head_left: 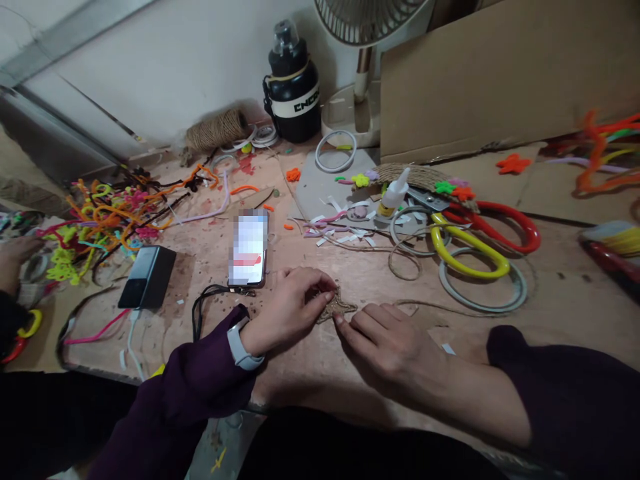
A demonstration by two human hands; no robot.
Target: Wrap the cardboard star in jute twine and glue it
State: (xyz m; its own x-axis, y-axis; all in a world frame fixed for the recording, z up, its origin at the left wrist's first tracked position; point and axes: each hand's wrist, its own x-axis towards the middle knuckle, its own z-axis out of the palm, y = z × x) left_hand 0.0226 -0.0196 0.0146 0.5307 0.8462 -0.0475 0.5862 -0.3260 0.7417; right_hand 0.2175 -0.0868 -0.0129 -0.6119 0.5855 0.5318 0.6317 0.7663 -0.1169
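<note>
A small star-shaped piece of brown twine (343,307) lies low over the table between my hands. My left hand (295,303) is closed, its thumb and forefinger pinching the left side of the star. At the star's lower edge, my right hand (387,337) has its fingers curled, one fingertip pressed to the twine; its other fingertips are partly hidden. A loose strand of twine (450,307) runs off to the right from behind my right hand. Beyond my left hand lies a phone (247,250) with a lit screen.
Yellow-handled scissors (470,267), a glue bottle (394,197) and tape rolls (523,293) lie at right. Tangled pipe cleaners (107,223) and a black box (147,277) are at left. Behind stand a twine spool (217,130), black bottle (295,100) and fan (367,87). Another person's hand (15,260) shows far left.
</note>
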